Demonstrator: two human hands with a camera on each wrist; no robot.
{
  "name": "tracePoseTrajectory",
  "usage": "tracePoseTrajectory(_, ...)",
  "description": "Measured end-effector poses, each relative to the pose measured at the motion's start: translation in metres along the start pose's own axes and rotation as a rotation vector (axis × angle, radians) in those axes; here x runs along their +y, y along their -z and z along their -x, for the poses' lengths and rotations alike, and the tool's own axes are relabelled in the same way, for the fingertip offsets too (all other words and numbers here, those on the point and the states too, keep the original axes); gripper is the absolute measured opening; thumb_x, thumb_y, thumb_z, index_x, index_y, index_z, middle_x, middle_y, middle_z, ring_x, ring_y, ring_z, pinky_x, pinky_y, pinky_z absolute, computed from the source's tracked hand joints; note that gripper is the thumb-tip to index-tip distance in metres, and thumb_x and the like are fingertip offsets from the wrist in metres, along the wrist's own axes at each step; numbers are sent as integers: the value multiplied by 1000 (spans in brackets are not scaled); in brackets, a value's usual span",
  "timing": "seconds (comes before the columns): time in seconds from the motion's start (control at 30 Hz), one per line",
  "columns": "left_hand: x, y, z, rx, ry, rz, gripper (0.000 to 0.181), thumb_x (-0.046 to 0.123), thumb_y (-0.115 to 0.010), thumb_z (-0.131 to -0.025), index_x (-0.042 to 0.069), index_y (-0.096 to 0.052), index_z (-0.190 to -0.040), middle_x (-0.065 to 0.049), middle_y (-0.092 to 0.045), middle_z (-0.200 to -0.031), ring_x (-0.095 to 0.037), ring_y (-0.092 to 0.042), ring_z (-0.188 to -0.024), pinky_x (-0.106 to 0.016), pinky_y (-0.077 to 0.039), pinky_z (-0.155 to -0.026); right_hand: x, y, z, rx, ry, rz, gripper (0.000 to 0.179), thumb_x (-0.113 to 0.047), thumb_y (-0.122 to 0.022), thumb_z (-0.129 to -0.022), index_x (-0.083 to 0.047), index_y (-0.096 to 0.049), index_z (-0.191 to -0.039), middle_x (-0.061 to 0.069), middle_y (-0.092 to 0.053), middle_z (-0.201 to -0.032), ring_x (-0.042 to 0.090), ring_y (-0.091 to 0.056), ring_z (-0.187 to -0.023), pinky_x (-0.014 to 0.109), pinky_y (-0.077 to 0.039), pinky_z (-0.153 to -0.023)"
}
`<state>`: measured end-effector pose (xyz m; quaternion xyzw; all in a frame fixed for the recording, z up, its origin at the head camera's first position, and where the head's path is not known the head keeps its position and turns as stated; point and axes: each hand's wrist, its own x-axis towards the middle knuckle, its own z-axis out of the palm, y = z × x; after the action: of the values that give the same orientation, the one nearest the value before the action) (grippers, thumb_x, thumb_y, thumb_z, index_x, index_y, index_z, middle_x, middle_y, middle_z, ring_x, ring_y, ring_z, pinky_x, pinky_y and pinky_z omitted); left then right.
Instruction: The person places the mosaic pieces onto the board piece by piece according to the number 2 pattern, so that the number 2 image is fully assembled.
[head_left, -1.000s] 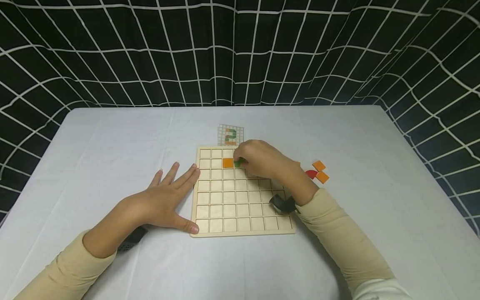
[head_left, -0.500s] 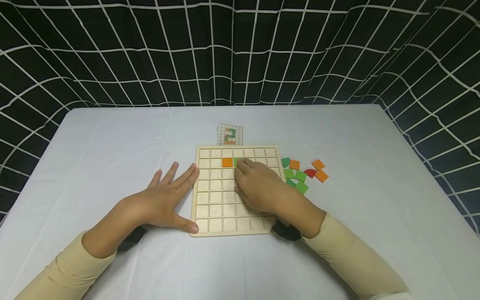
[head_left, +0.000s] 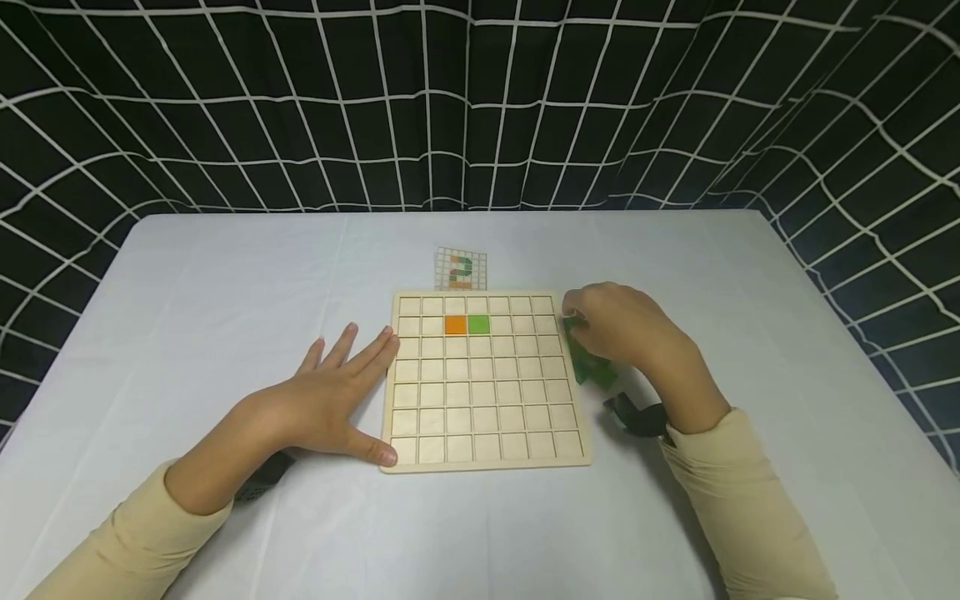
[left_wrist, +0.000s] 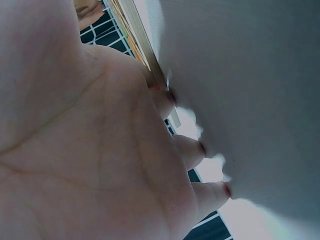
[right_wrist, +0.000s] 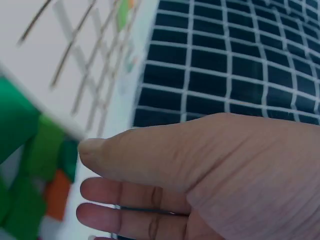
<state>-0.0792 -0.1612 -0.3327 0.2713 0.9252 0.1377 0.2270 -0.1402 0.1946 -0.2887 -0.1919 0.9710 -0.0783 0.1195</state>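
My left hand (head_left: 330,408) lies with spread fingers along the left edge of a wooden grid board (head_left: 457,396), thumb and fingertips touching its rim. In the left wrist view the palm fills much of the picture. On the board, an orange square tile (head_left: 455,325) sits in a cell, with a green square tile (head_left: 478,324) in the cell to its right. My right hand (head_left: 626,325) is over loose tiles beside the board's right edge. Thumb and fingers stand apart in the right wrist view, near a dark green tile (right_wrist: 68,159); nothing shows gripped between them.
A small pattern card (head_left: 461,269) showing a coloured figure on a grid lies just behind the board. Green tiles (head_left: 596,367) lie partly under the right hand, with an orange tile (right_wrist: 58,195) among them. A netted black curtain (head_left: 465,108) stands behind the white table (head_left: 262,275).
My right hand has let go of the green tile in its cell beside the orange one, then moved right to the loose tiles. The left hand stays where it was.
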Motion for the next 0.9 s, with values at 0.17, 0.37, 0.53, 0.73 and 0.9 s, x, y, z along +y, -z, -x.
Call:
tracePoseTrajectory(0.17, 0, 0, 0, 5, 0, -2, 139, 87, -64, -64, 9, -2, -162, -6, 3, -168, -44, 13, -149, -70, 4, -111, 9, -7, -7, -20, -21, 9, 10, -1, -69, -87, -9, -65, -83, 3, -57, -73, 20, -51, -68, 34, -43, -58)
tracePoseTrajectory(0.37, 0, 0, -1, 0, -2, -10, 139, 86, -65, -65, 9, -2, -162, -6, 4, -168, -44, 13, -149, -70, 5, -111, 11, -13, -11, 0, -32, 26, 4, -3, -71, -87, -5, -68, -89, 3, -58, -77, 21, -52, -71, 35, -44, -60)
tracePoseTrajectory(0.53, 1, 0, 0, 1, -7, -1, 138, 87, -64, -66, 9, -2, -162, -6, 3, -168, -44, 13, -149, -70, 4, -111, 14, -15, -12, -7, -61, 9, 27, 4, -70, -85, 0, -71, -112, 7, -63, -93, 24, -55, -81, 39, -48, -72)
tracePoseTrajectory(0.73, 0, 0, 1, 3, -8, -8, 138, 86, -64, -66, 10, -1, -162, -5, 4, -168, -44, 13, -149, -70, 5, -111, 15, -17, -14, 17, -36, -36, 31, 12, -67, -81, 1, -73, -109, 8, -64, -97, 24, -56, -84, 40, -50, -79)
tracePoseTrajectory(0.9, -1, -2, 0, 6, -10, -6, 138, 86, -64, -66, 10, -2, -162, -5, 4, -168, -44, 13, -149, -70, 5, -111, 14, -17, -16, 35, -11, -32, 24, 8, -68, -85, 0, -73, -108, 9, -67, -97, 23, -58, -84, 41, -51, -79)
